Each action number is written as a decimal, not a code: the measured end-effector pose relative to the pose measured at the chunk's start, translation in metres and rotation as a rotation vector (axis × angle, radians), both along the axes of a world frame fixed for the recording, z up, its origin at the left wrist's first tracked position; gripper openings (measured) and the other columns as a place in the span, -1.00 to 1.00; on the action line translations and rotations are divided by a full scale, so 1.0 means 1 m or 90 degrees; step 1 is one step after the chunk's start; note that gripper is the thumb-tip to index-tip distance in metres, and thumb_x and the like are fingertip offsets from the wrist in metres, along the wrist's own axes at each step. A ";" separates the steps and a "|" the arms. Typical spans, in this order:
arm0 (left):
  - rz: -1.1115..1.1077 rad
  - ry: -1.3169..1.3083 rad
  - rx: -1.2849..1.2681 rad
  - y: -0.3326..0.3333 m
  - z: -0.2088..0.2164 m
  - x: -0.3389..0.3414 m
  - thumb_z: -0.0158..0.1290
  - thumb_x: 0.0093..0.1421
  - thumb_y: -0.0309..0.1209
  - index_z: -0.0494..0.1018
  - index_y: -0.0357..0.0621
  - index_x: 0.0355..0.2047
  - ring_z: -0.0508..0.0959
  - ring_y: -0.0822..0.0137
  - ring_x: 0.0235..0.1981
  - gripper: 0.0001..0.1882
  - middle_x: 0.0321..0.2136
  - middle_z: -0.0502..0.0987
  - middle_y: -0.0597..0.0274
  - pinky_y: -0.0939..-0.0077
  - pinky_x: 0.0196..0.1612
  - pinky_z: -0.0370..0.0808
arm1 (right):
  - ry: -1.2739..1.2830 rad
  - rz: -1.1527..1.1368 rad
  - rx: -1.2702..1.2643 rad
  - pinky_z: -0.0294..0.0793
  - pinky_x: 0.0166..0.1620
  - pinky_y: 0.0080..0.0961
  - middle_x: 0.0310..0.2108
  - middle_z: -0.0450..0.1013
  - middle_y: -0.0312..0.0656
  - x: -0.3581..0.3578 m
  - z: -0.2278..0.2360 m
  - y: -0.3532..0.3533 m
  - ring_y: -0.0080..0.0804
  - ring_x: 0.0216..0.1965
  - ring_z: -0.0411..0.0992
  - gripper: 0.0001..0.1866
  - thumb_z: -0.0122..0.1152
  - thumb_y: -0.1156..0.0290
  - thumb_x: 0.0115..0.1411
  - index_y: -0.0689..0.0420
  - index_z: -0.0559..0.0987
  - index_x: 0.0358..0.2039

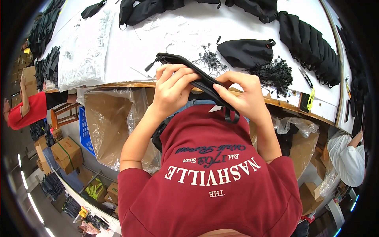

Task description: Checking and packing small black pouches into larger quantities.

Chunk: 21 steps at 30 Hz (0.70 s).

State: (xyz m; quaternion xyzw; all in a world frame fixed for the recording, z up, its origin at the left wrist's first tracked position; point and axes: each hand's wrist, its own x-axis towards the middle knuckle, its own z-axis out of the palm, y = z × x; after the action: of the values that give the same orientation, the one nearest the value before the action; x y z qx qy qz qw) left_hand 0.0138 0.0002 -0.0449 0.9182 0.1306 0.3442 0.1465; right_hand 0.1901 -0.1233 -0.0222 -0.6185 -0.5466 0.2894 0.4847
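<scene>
I see left hand and right hand curled snugly around a pouch, seemingly midway; row of pouches looks done, cords unused.

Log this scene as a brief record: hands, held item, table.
Left hand: grips a black zippered pouch nearer its zipper-pull end
Right hand: grips the same pouch nearer its strap-loop end
Beyond right hand: flat black pouch, pile of black cords
Table right: row of black pouches
Table left: clear bag of white slips

held pouch: partly hidden by left hand | upper pouches: cut off
</scene>
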 end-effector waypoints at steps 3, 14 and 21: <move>0.001 0.023 -0.016 0.000 -0.001 -0.002 0.20 -0.26 -0.58 0.52 -0.09 -0.36 0.49 0.26 -0.23 -0.65 -0.36 0.54 0.35 0.37 -0.08 0.26 | 0.011 -0.003 0.002 0.47 -0.42 -0.58 -0.55 0.51 -0.16 0.000 0.002 0.000 -0.44 -0.51 0.54 -0.86 0.27 0.44 0.06 0.25 0.57 -0.42; 0.014 0.032 -0.018 0.004 0.006 -0.009 0.24 -0.35 -0.52 0.54 -0.02 -0.41 0.43 0.31 -0.18 -0.64 -0.38 0.53 0.45 0.40 -0.07 0.18 | 0.022 0.000 0.013 0.47 -0.39 -0.59 -0.57 0.49 -0.17 -0.010 0.002 -0.001 -0.44 -0.54 0.48 -0.88 0.27 0.46 0.06 0.25 0.57 -0.43; -0.026 0.016 -0.040 0.004 0.011 -0.008 0.23 -0.34 -0.54 0.52 -0.06 -0.46 0.48 0.33 -0.27 -0.68 -0.41 0.54 0.41 0.41 -0.13 0.28 | 0.009 -0.005 0.007 0.47 -0.39 -0.58 -0.56 0.49 -0.18 -0.008 -0.001 -0.004 -0.45 -0.53 0.49 -0.88 0.27 0.46 0.06 0.24 0.57 -0.42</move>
State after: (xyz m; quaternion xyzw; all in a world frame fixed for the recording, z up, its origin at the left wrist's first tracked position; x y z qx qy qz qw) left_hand 0.0057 0.0044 -0.0341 0.9200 0.1243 0.3250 0.1804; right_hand 0.1824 -0.1270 -0.0230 -0.6156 -0.5425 0.2891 0.4932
